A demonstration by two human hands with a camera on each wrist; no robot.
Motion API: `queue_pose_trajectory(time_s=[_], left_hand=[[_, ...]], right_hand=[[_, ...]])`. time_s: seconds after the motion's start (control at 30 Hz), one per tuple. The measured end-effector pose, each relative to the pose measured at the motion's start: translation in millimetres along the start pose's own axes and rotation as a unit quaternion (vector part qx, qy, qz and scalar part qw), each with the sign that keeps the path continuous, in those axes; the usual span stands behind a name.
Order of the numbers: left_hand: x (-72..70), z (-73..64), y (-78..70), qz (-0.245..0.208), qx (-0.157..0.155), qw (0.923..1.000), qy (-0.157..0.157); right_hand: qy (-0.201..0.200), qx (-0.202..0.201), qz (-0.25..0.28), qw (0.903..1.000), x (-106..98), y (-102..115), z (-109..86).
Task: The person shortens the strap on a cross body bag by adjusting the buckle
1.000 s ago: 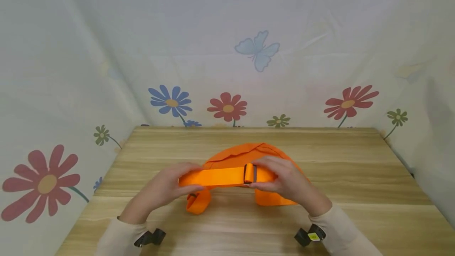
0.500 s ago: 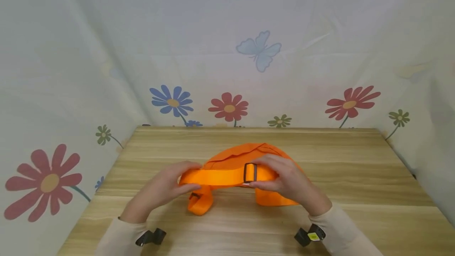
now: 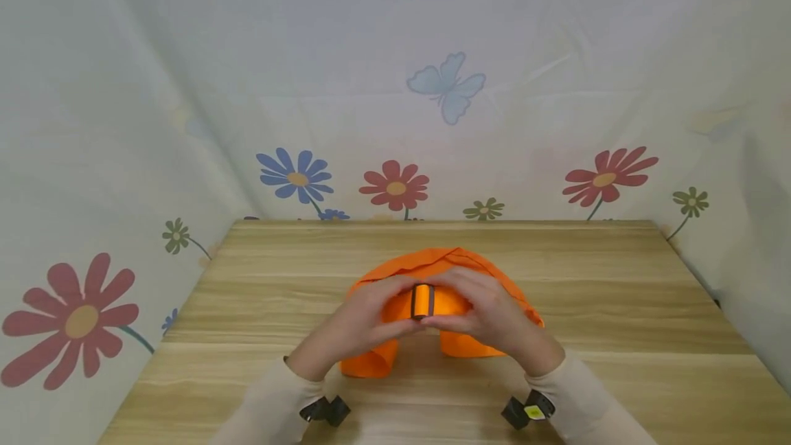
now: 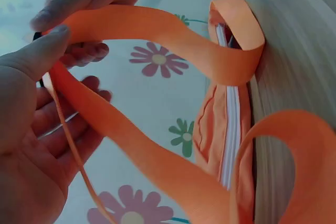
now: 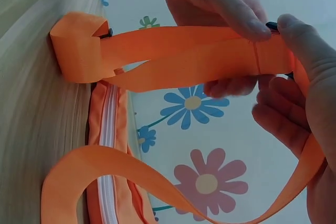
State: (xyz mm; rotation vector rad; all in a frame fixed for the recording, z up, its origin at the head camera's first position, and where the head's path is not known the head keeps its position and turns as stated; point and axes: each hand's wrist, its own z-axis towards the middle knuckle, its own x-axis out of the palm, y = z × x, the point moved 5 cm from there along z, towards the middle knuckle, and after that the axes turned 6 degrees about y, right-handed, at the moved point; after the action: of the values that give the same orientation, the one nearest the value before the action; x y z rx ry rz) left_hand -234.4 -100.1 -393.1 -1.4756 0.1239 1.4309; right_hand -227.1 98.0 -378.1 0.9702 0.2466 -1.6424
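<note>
The wood-grained desk (image 3: 618, 280) runs back to a flower-printed backdrop (image 3: 309, 60), wood stretching either side of the orange bag (image 3: 426, 262) near its middle; the near edge is cut off. Left hand (image 3: 367, 316) and right hand (image 3: 485, 303) pinch the bag's strap (image 3: 451, 304) in a narrow grip at the dark buckle (image 3: 431, 301), partly covering it.

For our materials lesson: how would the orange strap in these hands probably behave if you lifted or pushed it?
The orange strap is probably floppy: it curves into loose loops. It looks thin and flat, so it is likely light and apt to fold when pushed rather than roll. The dark buckle seems to keep a firm frame shape, so that spot may stay stiffer.
</note>
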Motion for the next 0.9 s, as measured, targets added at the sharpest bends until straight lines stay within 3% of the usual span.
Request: queue_pose_trajectory(time_s=[0.17, 0.27, 0.37, 0.57, 0.73, 0.9], left_hand=[[1.1, 1.3, 4.0, -0.076, -0.019, 0.9968, -0.016], [-3.6, -2.6, 8.2, -0.089, -0.038, 0.995, -0.024], [-9.9, -6.7, 10.7, -0.079, -0.05, 0.9952, -0.027], [-15.4, -11.6, 13.4, -0.042, -0.045, 0.998, -0.01], [-14.2, -13.4, 15.7, -0.03, -0.046, 0.9984, 0.006], [-13.3, -13.9, 16.0, -0.026, -0.045, 0.9987, 0.003]], right_hand=[[0.017, 0.025, -0.022, 0.9993, -4.0, -3.0, -4.6], [0.037, 0.051, -0.035, 0.9974, -9.8, -6.8, -9.5], [0.047, 0.054, -0.04, 0.9967, -16.1, -10.3, -14.6], [0.04, 0.011, -0.044, 0.9982, -21.8, -10.3, -17.9], [0.061, 0.046, -0.043, 0.9962, -20.4, -10.6, -18.0], [0.041, 0.027, -0.041, 0.998, -19.8, -10.1, -18.2]])
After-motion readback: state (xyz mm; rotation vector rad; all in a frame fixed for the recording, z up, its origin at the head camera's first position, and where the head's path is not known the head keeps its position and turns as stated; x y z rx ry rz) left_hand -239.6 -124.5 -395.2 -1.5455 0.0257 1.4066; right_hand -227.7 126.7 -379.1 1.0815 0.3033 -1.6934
